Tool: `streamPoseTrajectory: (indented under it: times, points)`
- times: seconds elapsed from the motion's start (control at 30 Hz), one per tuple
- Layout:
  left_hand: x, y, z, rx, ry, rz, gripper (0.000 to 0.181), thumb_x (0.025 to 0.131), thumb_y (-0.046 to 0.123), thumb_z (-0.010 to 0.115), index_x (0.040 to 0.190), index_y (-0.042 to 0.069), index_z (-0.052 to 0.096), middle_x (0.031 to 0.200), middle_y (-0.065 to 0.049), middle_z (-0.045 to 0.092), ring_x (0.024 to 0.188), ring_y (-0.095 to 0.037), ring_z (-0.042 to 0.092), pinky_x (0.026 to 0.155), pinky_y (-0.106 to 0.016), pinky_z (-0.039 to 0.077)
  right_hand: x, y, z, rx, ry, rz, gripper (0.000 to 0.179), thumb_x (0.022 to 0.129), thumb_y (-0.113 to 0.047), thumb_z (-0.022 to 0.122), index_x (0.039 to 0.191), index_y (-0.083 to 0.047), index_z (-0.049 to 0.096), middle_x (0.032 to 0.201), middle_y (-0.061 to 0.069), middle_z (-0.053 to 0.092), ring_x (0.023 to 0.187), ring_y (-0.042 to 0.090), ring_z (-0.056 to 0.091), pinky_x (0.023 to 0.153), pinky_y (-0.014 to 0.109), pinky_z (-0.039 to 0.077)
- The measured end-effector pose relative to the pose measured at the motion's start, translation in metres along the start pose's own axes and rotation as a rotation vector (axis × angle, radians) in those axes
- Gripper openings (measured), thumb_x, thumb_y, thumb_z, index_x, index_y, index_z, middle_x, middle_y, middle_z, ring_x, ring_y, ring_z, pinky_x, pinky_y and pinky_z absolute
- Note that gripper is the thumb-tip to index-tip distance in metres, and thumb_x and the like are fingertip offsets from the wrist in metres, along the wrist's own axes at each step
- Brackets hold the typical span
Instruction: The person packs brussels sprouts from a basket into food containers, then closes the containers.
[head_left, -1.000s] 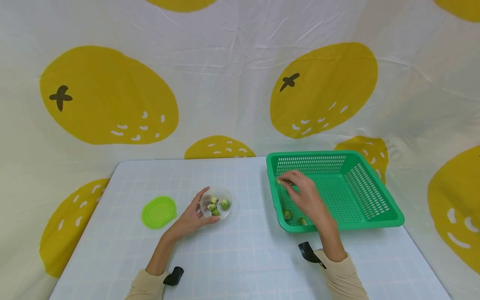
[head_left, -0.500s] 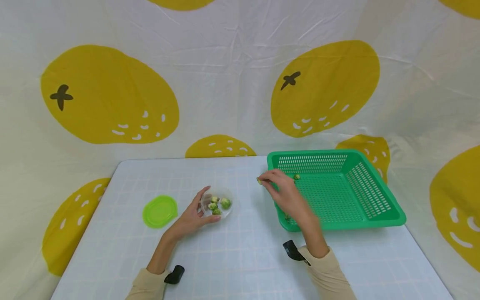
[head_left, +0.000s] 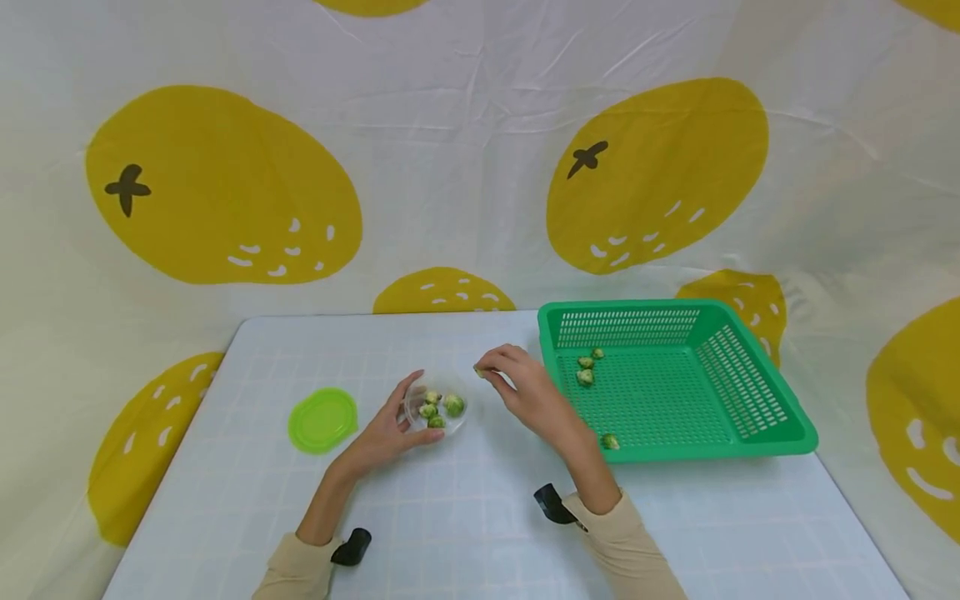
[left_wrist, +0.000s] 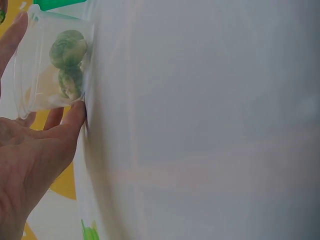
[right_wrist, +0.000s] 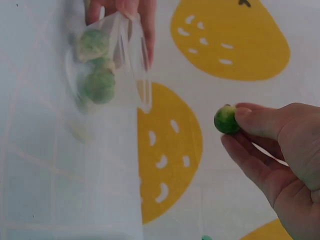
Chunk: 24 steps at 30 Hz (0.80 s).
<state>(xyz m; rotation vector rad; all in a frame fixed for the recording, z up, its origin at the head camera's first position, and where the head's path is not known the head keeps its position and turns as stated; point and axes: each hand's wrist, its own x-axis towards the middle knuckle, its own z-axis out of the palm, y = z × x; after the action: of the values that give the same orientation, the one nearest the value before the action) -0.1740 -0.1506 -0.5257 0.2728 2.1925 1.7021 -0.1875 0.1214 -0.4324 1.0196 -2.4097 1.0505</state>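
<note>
My left hand [head_left: 386,437] grips a clear plastic cup [left_wrist: 45,75] from its left side, fingers and thumb curled round the wall. Several Brussels sprouts [head_left: 453,406] lie inside the cup, which stands on the table. Between thumb and fingertips my right hand [head_left: 525,392] pinches a single Brussels sprout [right_wrist: 227,120], held in the air just right of the cup and apart from it. To the right stands a green plastic basket [head_left: 675,453] with several more sprouts [head_left: 585,377] along its left side and front.
A bright green round lid [head_left: 322,421] lies on the table left of the cup. The white table [head_left: 450,533] carries a faint grid pattern. Behind it hangs a white cloth [head_left: 465,192] with large yellow fruit prints.
My right hand has come out of the basket and moved left toward the cup, carrying the sprout. Sprouts behind the arm have come into sight. My left hand has stayed on the cup.
</note>
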Motion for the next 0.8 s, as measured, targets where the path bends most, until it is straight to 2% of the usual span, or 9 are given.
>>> streamPoseTrajectory:
  times: [0.2,0.5,0.8]
  points:
    - [0.001,-0.001,-0.001,-0.012,-0.007,0.009,0.107,0.085,0.032,0.087,0.165,0.032,0.016,0.166,-0.008,0.021,0.152,-0.034,0.024,0.122,-0.056,0.025,0.003,-0.001,0.014,0.018,-0.017,-0.025,0.014,0.092,0.003,0.073,0.104,-0.004,0.073,0.103,0.008,0.069,0.099,0.023,0.065,0.085,0.030,0.058]
    - [0.000,0.000,0.000,-0.016,-0.008,0.002,0.105,0.085,0.032,0.087,0.164,0.035,0.017,0.166,-0.007,0.020,0.152,-0.033,0.024,0.121,-0.055,0.026,0.004,-0.001,0.032,0.034,-0.024,-0.057,0.016,0.091,0.008,0.073,0.103,-0.002,0.073,0.102,0.009,0.069,0.099,0.024,0.064,0.088,0.031,0.057]
    - [0.000,0.001,0.000,-0.023,-0.017,0.004,0.106,0.086,0.032,0.087,0.165,0.033,0.015,0.167,-0.007,0.019,0.151,-0.031,0.026,0.121,-0.054,0.029,0.004,0.002,0.051,0.044,-0.074,-0.030,0.014,0.093,0.007,0.070,0.102,-0.002,0.073,0.102,0.008,0.069,0.096,0.023,0.063,0.085,0.029,0.057]
